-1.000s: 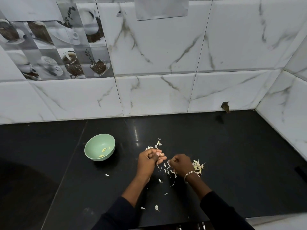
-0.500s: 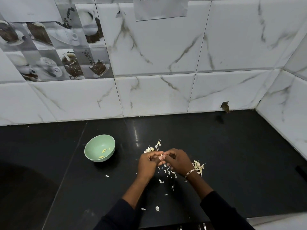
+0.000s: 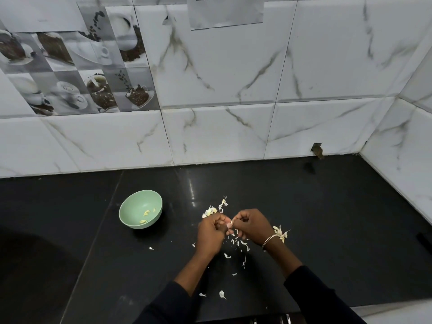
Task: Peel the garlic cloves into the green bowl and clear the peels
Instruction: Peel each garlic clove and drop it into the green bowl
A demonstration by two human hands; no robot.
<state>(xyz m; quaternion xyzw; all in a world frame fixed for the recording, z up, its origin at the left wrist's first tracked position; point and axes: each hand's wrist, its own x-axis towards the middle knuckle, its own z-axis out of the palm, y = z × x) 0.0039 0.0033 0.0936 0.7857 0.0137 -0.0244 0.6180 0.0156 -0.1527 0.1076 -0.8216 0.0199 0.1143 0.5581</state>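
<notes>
Hands together at centre counter, head view. The left hand (image 3: 211, 232) and the right hand (image 3: 251, 226) meet fingertip to fingertip, both curled, both pinching one small garlic clove (image 3: 231, 222) between them. It's a pale sliver, mostly hidden by the fingers.

The green bowl (image 3: 135, 204) sits off to the left, well apart from the hands, with a few peeled cloves (image 3: 146, 213) lying in its bottom. Loose peels (image 3: 238, 242) are scattered under and in front of the hands. More garlic (image 3: 211, 210) is heaped just behind the left hand, and another small heap (image 3: 281, 232) lies beside the right wrist.

Peeling looks to be the step in hand, with a fair amount left. Best play is probably for one hand to hold the clove firm while the other lifts the skin from an end and strips it in one piece, low over the scatter so the flakes fall together.

Room is generous. Bare black counter (image 3: 327, 218) lies between hands and bowl, so the carry across looks unobstructed. The front edge is close to the sleeves, and the nearest flakes could slip off there.
</notes>
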